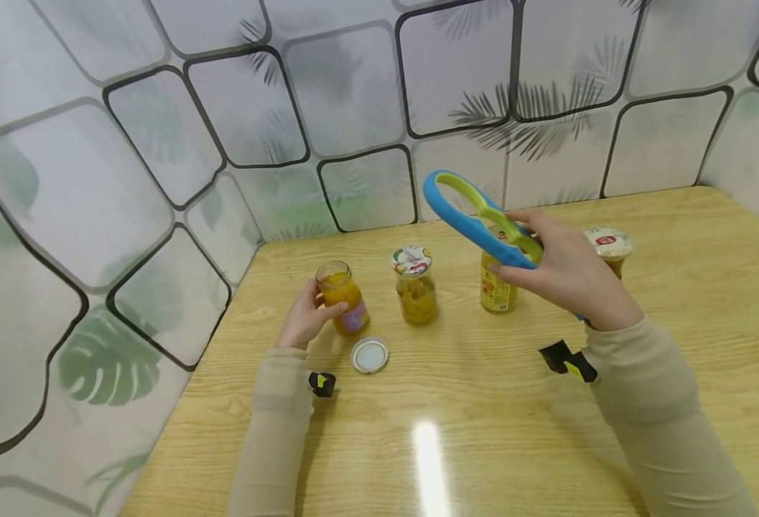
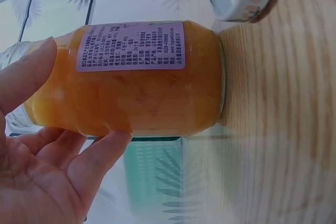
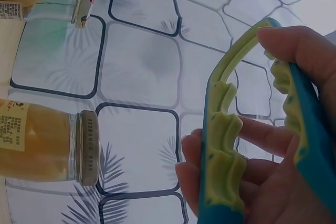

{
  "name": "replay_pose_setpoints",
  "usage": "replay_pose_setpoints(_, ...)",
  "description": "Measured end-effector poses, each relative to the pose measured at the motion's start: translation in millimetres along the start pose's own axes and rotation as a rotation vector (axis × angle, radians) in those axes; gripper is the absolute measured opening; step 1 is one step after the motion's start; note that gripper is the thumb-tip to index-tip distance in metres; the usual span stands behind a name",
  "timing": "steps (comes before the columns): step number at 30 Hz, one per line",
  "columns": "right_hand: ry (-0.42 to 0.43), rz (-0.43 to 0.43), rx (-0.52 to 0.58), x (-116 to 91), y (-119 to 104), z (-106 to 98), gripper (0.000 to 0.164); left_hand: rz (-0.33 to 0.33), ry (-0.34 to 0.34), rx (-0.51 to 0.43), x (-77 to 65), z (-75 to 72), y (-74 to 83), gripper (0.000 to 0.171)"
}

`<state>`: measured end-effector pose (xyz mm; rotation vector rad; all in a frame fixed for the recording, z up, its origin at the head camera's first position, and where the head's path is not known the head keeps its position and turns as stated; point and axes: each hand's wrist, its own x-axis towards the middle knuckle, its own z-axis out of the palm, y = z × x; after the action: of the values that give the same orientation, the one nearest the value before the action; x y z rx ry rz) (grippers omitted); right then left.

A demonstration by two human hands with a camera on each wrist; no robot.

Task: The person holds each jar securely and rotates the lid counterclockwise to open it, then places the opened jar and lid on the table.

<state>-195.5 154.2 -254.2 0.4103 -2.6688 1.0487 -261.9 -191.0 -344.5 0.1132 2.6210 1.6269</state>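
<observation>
My left hand [image 1: 304, 316] grips an uncapped glass jar of orange fruit [image 1: 343, 294], which stands upright on the table. In the left wrist view, a purple label [image 2: 131, 46] shows on this jar, with the thumb and fingers round its upper part. A round metal lid [image 1: 370, 355] lies beside the jar. Raised over the table, my right hand [image 1: 569, 269] holds a blue and green jar opener [image 1: 463, 215]. In the right wrist view its wavy green inner grips [image 3: 226, 145] are visible between thumb and fingers.
A jar with a patterned lid [image 1: 416, 287] stands in the middle. Behind the right hand are a yellow-labelled jar [image 1: 497, 287] and a partly hidden jar with a pale lid [image 1: 610, 244]. A patterned wall covering [image 1: 353, 93] borders the wooden table [image 1: 482, 431] at the back and left.
</observation>
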Motion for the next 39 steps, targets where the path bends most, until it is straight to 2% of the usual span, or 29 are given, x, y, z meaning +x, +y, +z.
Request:
replay_pose_setpoints(7, 0.001, 0.011, -0.048, 2.3, 4.3, -1.6, 0.070, -0.005, 0.011, 0.035, 0.2, 0.2, -1.2, 0.059)
replay_pose_setpoints(10, -0.006, 0.020, -0.048, 3.3, 6.2, -3.4, 0.071, -0.015, 0.024, 0.047, 0.6, -0.2, 1.2, 0.065)
replay_pose_setpoints(11, -0.009, 0.024, -0.045, 3.5, 6.7, -4.2, 0.072, -0.010, 0.047, 0.044, 0.4, -0.5, 3.2, 0.068)
replay_pose_setpoints(13, -0.013, 0.029, -0.040, 3.6, 7.7, -5.5, 0.073, 0.022, 0.137, 0.005, -1.7, 0.1, 9.3, 0.068)
replay_pose_setpoints(15, -0.014, 0.033, -0.040, 3.4, 8.1, -6.7, 0.075, 0.108, 0.265, -0.073, -5.1, 2.2, 17.2, 0.063)
replay_pose_setpoints(18, -0.012, 0.037, -0.043, 3.6, 8.5, -7.9, 0.078, 0.324, 0.439, -0.192, -11.7, 10.4, 31.8, 0.048)
replay_pose_setpoints(20, -0.011, 0.042, -0.043, 3.4, 8.3, -8.8, 0.080, 0.464, 0.480, -0.234, -15.7, 19.4, 41.4, 0.042)
replay_pose_setpoints(21, -0.012, 0.044, -0.043, 3.2, 8.2, -9.2, 0.081, 0.521, 0.478, -0.246, -17.3, 24.8, 45.8, 0.040)
replay_pose_setpoints(23, -0.014, 0.046, -0.042, 2.8, 8.2, -9.5, 0.084, 0.575, 0.435, -0.245, -19.8, 36.6, 53.9, 0.040)
replay_pose_setpoints(24, -0.014, 0.046, -0.041, 2.5, 8.0, -9.8, 0.084, 0.569, 0.404, -0.233, -20.1, 43.0, 57.2, 0.041)
replay_pose_setpoints(26, -0.007, 0.042, -0.041, 0.8, 7.8, -12.4, 0.082, 0.509, 0.346, -0.199, -16.7, 58.0, 63.5, 0.045)
replay_pose_setpoints(30, 0.009, 0.006, -0.030, -2.0, 6.0, -14.7, 0.076, 0.256, 0.230, -0.072, -2.9, 83.1, 68.1, 0.067)
replay_pose_setpoints(33, 0.003, -0.031, -0.008, -2.6, 3.7, -12.0, 0.073, 0.121, 0.156, 0.005, 9.0, 93.6, 65.0, 0.081)
replay_pose_setpoints(35, -0.014, -0.053, -0.003, -2.3, 2.7, -9.1, 0.073, 0.082, 0.127, 0.038, 15.4, 98.1, 61.9, 0.086)
replay_pose_setpoints(39, -0.025, -0.049, -0.026, -2.6, 1.3, -6.7, 0.073, 0.083, 0.099, 0.045, 23.8, 106.8, 56.4, 0.081)
